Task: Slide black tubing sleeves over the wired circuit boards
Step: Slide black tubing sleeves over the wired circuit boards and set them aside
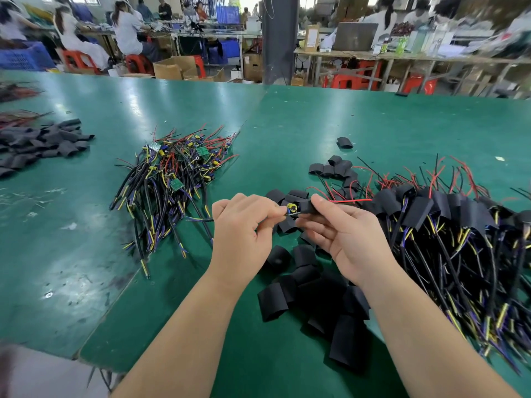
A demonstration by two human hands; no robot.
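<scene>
Black tubing sleeve (307, 206), pinched in the right hand (344, 234), half-covers a wired circuit board (291, 209) gripped by the left hand (241, 225). Sleeved boards (431, 214) heap rightward; many bare boards (172, 173) wait left.

Two hands meet over a green table (86, 196). The left hand (241, 225) pinches a little circuit board (290, 209) with a yellow part. The right hand (347, 234) holds a black sleeve (307, 206) at the board's end. Loose sleeves (316, 294) lie below. A wire pile (172, 182) sits to the left.
</scene>
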